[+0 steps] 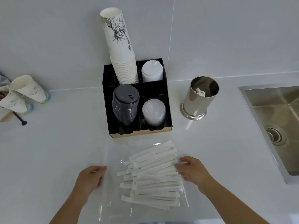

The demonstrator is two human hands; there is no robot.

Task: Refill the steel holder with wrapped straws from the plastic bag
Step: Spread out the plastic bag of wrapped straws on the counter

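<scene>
Left hand [90, 178] fingers pinch the slippery plastic bag [113, 204]; right hand [192, 171] fingers, loosely spread, press light, crushable wrapped straws [153, 175] lying between both (gather mid-bundle).

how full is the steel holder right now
Almost empty. The steel holder stands upright and its open top shows only a small crumpled white scrap inside; the wrapped straws all lie in the plastic bag.
</scene>
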